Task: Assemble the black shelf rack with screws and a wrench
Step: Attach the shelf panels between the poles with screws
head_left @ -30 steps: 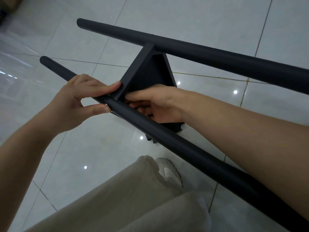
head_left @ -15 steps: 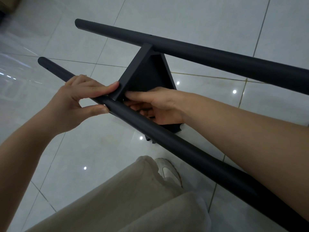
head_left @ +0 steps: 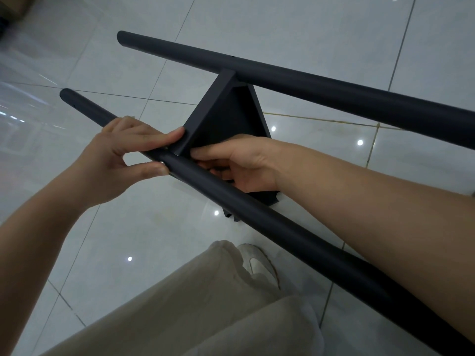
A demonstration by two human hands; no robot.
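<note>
Glossy pale tile floor (head_left: 308,27) with dark grout lines and spots of reflected light fills the background. Two black tubes run from the upper left down to the right, well apart. A black shelf (head_left: 226,119) spans the gap between them, its narrow top corner meeting the far tube (head_left: 308,83) and its lower part reaching the near tube (head_left: 270,222).

The left hand (head_left: 123,150) comes in from the lower left and pinches the near tube: the index finger lies straight along the top, its tip touching the shelf's corner, and the thumb presses from the near side. The other fingers are bunched behind the index. The right hand (head_left: 246,163) reaches across the near tube from the right, with the thumb flat on the shelf's lower corner and the fingers curled under the shelf edge. The two thumbs are near each other, on either side of the joint.

Both tubes end free at the left, over bare tile. Each shows a small hole in its wall. The shelf's lower edge shows below the right wrist, notched, just behind the near tube.

Below, a beige trouser leg (head_left: 205,304) and a pale shoe (head_left: 259,263) stand just beside the near tube. The shoe has a lighter curved patch; I cannot tell whether it is a logo.
</note>
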